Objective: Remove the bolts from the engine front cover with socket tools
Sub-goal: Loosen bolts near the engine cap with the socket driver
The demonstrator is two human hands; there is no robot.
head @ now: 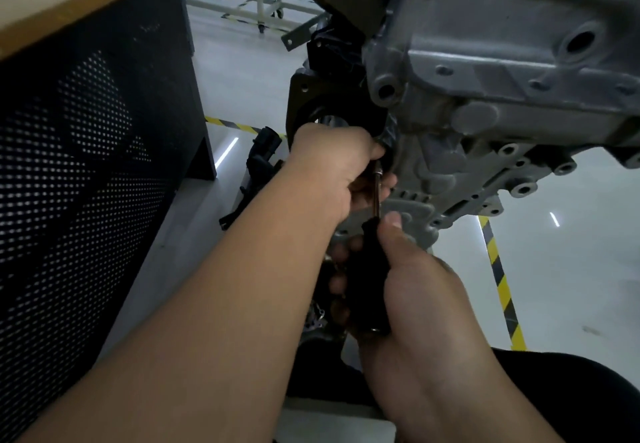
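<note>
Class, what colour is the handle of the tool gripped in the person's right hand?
Black, seen in the head view: the handle in the right hand.

Engine front cover (485, 103) right, cabinet (86, 148) left; socket driver (372, 252) between, below cover's lower edge.

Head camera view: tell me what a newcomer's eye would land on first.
The big grey cast-metal engine front cover fills the upper right. At centre, two bare hands work a black-handled socket driver: the right hand grips its handle, while the left hand holds near the slim metal shaft by the cover. A dark perforated panel fills the left.
</note>
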